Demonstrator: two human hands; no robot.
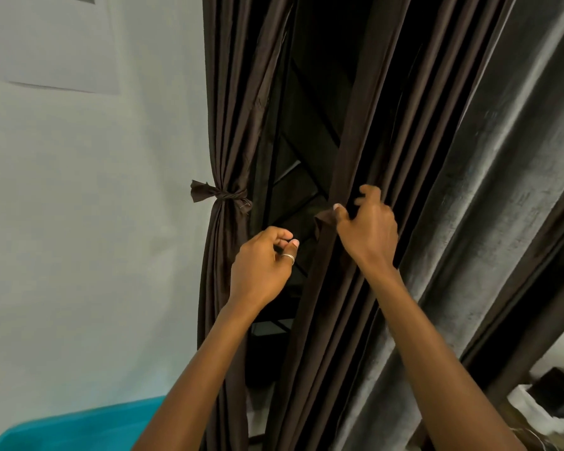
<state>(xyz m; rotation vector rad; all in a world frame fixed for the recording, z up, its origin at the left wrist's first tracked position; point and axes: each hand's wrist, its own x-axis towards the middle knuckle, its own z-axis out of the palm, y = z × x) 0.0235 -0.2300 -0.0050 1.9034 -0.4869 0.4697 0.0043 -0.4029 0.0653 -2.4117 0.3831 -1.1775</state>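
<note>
Two dark brown curtains hang in front of a dark window (pixel 302 190). A knotted brown tie (pixel 223 195) gathers the left curtain (pixel 232 92) against the wall. My right hand (pixel 367 227) grips the inner edge of the right curtain (pixel 381 131), thumb and fingers pinching a folded bit of fabric. In the gap between the curtains, just left of that edge, my left hand (pixel 261 266) has its fingers curled with the thumb against them and a ring on one finger. I cannot tell whether it holds anything.
A grey velvety drape (pixel 502 177) hangs to the right of the brown curtain. The pale wall (pixel 95 206) at left carries a paper sheet (pixel 52 40). A teal surface (pixel 79 428) lies at the bottom left, and dark cluttered items (pixel 554 398) sit at the bottom right.
</note>
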